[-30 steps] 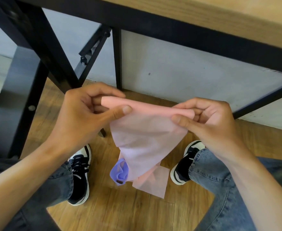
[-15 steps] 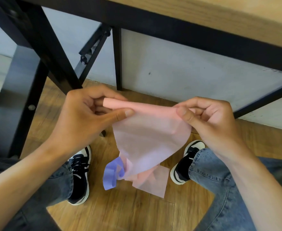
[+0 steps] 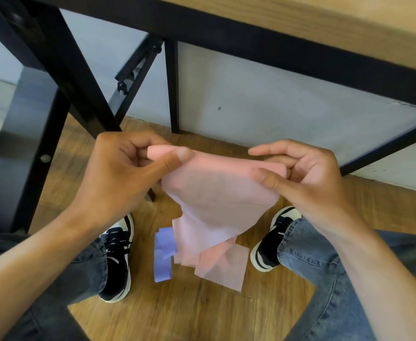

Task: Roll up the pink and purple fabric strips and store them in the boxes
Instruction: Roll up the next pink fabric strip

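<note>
Both hands, left hand (image 3: 118, 178) and right hand (image 3: 303, 175), pinch the pink strip (image 3: 216, 193); the roll has thickened, its tail shorter above the floor (image 3: 202, 313).

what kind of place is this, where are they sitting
Probably an indoor room, at a desk or worktable: the person sits with a wood-topped table on black metal legs just ahead, wood-look flooring underfoot and a plain grey wall behind.

A strip (image 3: 216, 193) hangs between 2 hands (image 3: 118, 178) (image 3: 307, 178), above another strip (image 3: 163, 254) on the floor (image 3: 189, 313).
</note>
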Demonstrator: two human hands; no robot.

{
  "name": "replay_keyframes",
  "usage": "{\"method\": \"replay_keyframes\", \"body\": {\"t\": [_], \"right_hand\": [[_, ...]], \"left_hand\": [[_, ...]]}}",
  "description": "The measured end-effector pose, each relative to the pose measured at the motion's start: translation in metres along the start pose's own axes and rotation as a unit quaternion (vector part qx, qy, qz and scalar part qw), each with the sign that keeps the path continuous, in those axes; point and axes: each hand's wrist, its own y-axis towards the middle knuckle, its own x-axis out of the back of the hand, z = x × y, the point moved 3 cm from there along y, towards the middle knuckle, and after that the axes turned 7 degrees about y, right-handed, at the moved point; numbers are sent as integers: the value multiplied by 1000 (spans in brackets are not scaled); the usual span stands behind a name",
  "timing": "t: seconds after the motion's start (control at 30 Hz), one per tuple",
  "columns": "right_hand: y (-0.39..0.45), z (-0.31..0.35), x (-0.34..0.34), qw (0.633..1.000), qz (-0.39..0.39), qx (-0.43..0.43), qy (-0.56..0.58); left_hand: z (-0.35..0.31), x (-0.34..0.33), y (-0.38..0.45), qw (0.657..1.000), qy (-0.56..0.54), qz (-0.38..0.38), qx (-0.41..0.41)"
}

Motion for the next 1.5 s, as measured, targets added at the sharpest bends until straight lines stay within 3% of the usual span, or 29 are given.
{"method": "replay_keyframes", "body": {"t": [0.23, 0.37, 0.6, 0.87, 1.0, 1.17, 1.4, 1.5], "right_hand": [[3, -4, 3, 999, -41, 7, -6], [2, -3, 1, 1000, 0, 4, 4], [3, -5, 3, 999, -48, 9, 10], [2, -1, 2, 999, -27, 15, 23], [3, -7, 5, 998, -56, 2, 13], [2, -2, 0, 1000, -6, 4, 18], [3, -7, 3, 999, -40, 3, 1], [2, -5, 1, 1000, -4, 8, 18]], "left_hand": [[-3, -3, 0, 999, -12, 37, -8], [0, -3, 1, 1000, -15, 12, 10], [-2, -3, 0, 999, -16, 34, -13], [3, -1, 2, 1000, -9, 5, 13], [-2, -2, 1, 999, 0, 24, -35], [-1, 0, 1, 1000, 7, -3, -24], [-2, -1, 1, 999, 2, 29, -42], [-2, -1, 0, 999, 13, 15, -34]]}}
